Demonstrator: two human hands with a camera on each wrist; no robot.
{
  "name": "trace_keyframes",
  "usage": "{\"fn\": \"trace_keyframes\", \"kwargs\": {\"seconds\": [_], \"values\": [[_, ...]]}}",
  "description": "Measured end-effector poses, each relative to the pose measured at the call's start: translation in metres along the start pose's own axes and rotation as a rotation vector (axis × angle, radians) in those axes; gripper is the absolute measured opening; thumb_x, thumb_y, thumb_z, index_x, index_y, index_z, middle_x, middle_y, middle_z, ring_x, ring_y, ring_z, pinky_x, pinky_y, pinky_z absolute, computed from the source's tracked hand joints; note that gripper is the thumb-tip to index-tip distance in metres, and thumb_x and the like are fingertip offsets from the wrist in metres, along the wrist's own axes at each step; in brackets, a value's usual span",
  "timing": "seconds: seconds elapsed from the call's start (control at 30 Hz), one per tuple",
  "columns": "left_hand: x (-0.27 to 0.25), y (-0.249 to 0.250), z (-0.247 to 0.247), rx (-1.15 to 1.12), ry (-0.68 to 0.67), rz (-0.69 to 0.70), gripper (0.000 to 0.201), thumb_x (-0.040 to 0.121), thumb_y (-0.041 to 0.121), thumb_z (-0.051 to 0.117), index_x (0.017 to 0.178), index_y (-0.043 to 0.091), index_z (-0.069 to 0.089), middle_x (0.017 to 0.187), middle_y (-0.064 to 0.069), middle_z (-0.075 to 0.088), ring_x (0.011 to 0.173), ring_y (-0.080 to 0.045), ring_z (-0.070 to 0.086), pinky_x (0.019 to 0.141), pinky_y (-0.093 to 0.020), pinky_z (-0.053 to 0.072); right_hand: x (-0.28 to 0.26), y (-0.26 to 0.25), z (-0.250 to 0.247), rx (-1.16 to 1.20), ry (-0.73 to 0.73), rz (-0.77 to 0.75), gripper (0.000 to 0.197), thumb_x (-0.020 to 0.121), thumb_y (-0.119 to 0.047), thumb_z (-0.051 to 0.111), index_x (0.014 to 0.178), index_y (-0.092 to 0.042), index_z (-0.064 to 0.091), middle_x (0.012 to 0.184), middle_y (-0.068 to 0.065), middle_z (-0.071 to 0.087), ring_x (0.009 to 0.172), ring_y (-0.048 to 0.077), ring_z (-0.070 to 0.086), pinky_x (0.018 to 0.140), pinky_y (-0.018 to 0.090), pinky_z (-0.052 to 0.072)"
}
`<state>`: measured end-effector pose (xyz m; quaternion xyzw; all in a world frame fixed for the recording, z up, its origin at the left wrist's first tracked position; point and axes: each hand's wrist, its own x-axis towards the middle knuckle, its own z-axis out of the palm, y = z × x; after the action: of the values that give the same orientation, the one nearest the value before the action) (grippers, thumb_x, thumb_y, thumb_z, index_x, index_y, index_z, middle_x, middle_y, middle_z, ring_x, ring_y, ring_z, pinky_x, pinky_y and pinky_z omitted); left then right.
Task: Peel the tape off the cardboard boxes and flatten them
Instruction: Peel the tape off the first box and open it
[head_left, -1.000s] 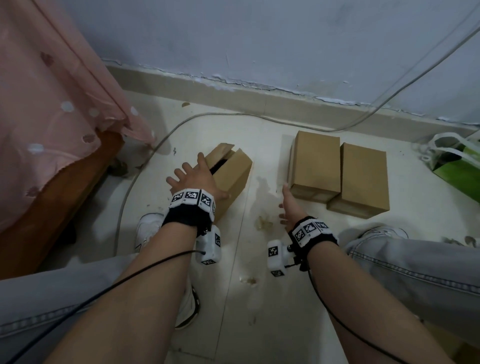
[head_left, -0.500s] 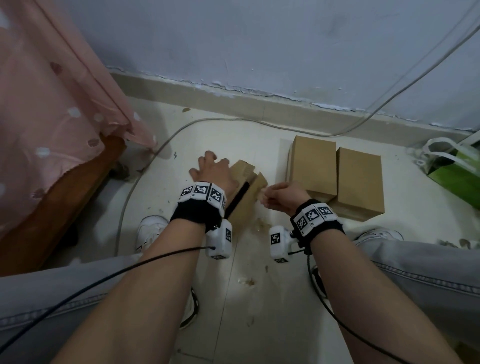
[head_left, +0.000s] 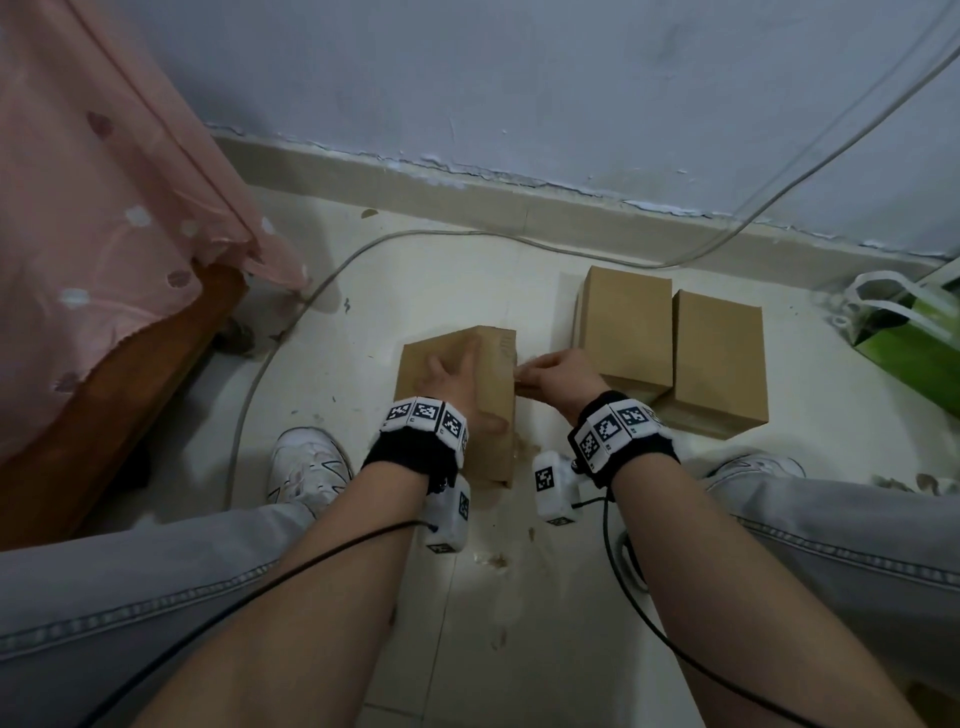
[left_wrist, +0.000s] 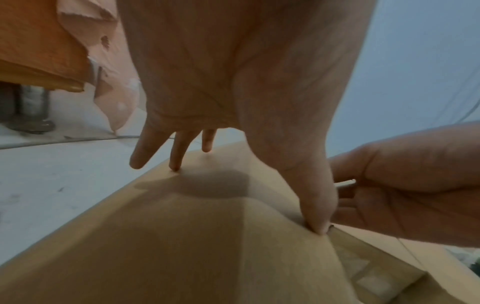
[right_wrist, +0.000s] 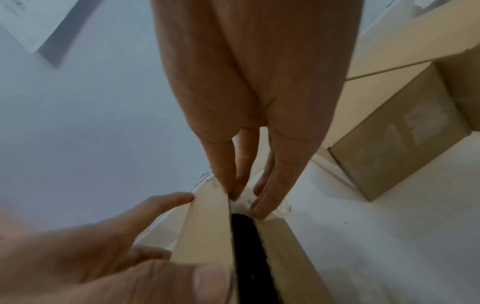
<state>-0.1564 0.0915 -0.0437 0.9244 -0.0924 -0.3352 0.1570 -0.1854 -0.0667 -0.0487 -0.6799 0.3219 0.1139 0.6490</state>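
Knees in grey jeans (head_left: 156, 587) frame the bottom of the head view, with a white shoe (head_left: 306, 465) on the tiled floor (head_left: 467, 649) beside the left one. Just beyond the wristbands, a cardboard box (head_left: 491, 374) stands on the floor between the two hands. The left hand (head_left: 457, 387) lies on its broad upper face with fingers spread and straight; the left wrist view shows the fingertips (left_wrist: 175, 164) touching the cardboard along its far edge and the thumb pressing at the near right edge, so the box sits directly under the palm. The right hand (head_left: 558, 376) is at the box's right edge, touching the left thumb's side of the box. In the right wrist view its fingers (right_wrist: 275, 185) are drawn together and pinch a whitish strip of tape (right_wrist: 242, 202) at the end of a dark open seam between two flaps; the box runs from those fingertips back toward the camera. How firmly the tape is held cannot be told.

Farther on and to the right, two closed boxes (head_left: 670, 348) lie flat side by side, touching each other, just beside the right hand. A green bag (head_left: 909, 343) with white handles sits at the far right. A grey cable (head_left: 395, 244) curves across the floor behind the boxes toward the wall (head_left: 519, 78). A pink curtain (head_left: 104, 208) hangs over a wooden edge on the left.
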Motion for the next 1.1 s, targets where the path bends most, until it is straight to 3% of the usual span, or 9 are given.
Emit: {"fn": "trace_keyframes", "kwargs": {"seconds": [0.1,0.2,0.3,0.37,0.47,0.73,0.93,1.03,1.1], "values": [[0.000,-0.017,-0.002,-0.010,0.005,-0.060,0.121,0.075,0.039,0.079,0.149,0.041,-0.016,0.156,-0.023,-0.004,0.127,-0.046,0.043,0.101,-0.050,0.045,0.000,-0.002,0.002,0.026,0.028,0.009,0.004,0.089,0.008,0.063,0.088,0.011,0.065,0.093,0.025,0.069,0.088,0.031,0.072,0.083,0.033,0.060],[-0.002,-0.027,-0.009,-0.105,-0.009,-0.099,0.114,0.082,0.031,0.074,0.151,0.036,-0.017,0.157,-0.025,0.002,0.127,-0.043,0.046,0.102,-0.045,0.042,-0.002,-0.004,-0.003,0.110,0.026,-0.011,0.011,0.087,0.011,0.064,0.096,0.017,0.063,0.090,0.028,0.068,0.078,0.029,0.071,0.075,0.031,0.062],[0.003,-0.036,-0.022,-0.121,-0.009,-0.102,0.110,0.084,0.025,0.071,0.153,0.030,-0.014,0.153,-0.025,0.024,0.127,-0.041,0.046,0.100,-0.043,0.042,-0.002,-0.003,-0.009,0.014,0.050,-0.041,0.009,0.085,0.009,0.068,0.093,0.014,0.067,0.087,0.028,0.070,0.069,0.029,0.071,0.069,0.031,0.062],[0.009,-0.046,-0.031,-0.120,0.043,-0.093,0.103,0.086,0.018,0.067,0.154,0.028,-0.010,0.140,-0.026,0.043,0.119,-0.040,0.052,0.089,-0.040,0.045,-0.001,0.000,-0.014,-0.028,0.078,-0.023,0.009,0.083,0.007,0.072,0.090,0.012,0.069,0.086,0.027,0.072,0.070,0.030,0.073,0.070,0.034,0.063],[0.013,-0.060,-0.039,-0.148,0.137,-0.098,0.090,0.088,0.016,0.058,0.154,0.031,-0.001,0.127,-0.026,0.052,0.108,-0.042,0.057,0.079,-0.037,0.041,0.000,0.012,-0.017,-0.139,0.114,0.025,0.006,0.082,0.005,0.074,0.087,0.007,0.070,0.082,0.023,0.073,0.068,0.028,0.074,0.066,0.032,0.062],[0.019,-0.065,-0.034,-0.160,0.170,-0.102,0.090,0.088,0.018,0.059,0.153,0.034,0.000,0.123,-0.026,0.053,0.104,-0.041,0.058,0.075,-0.036,0.040,0.016,0.053,-0.006,-0.458,0.075,0.145,0.004,0.082,0.006,0.073,0.084,0.009,0.070,0.072,0.019,0.071,0.068,0.034,0.073,0.064,0.039,0.063],[0.026,-0.065,-0.031,-0.155,0.173,-0.085,0.092,0.086,0.020,0.063,0.153,0.035,0.002,0.124,-0.025,0.053,0.103,-0.040,0.058,0.076,-0.037,0.041,0.040,0.071,0.006,-0.874,0.014,0.051,0.010,0.081,-0.005,0.071,0.084,0.003,0.070,0.085,0.016,0.073,0.081,0.028,0.074,0.071,0.035,0.062],[0.026,-0.066,-0.031,-0.152,0.171,-0.085,0.092,0.086,0.020,0.064,0.153,0.035,0.003,0.125,-0.025,0.053,0.105,-0.041,0.057,0.079,-0.039,0.042,0.044,0.084,0.010,-0.997,0.055,0.032,0.017,0.083,-0.004,0.068,0.072,-0.005,0.055,0.093,0.019,0.070,0.085,0.031,0.071,0.076,0.039,0.061],[0.026,-0.067,-0.031,-0.159,0.176,-0.081,0.091,0.086,0.021,0.064,0.152,0.035,0.003,0.125,-0.025,0.053,0.105,-0.040,0.058,0.077,-0.038,0.041,0.044,0.089,0.013,-0.977,0.079,0.001,0.019,0.083,-0.003,0.068,0.089,-0.003,0.051,0.097,0.021,0.065,0.087,0.035,0.069,0.073,0.041,0.060]]}}
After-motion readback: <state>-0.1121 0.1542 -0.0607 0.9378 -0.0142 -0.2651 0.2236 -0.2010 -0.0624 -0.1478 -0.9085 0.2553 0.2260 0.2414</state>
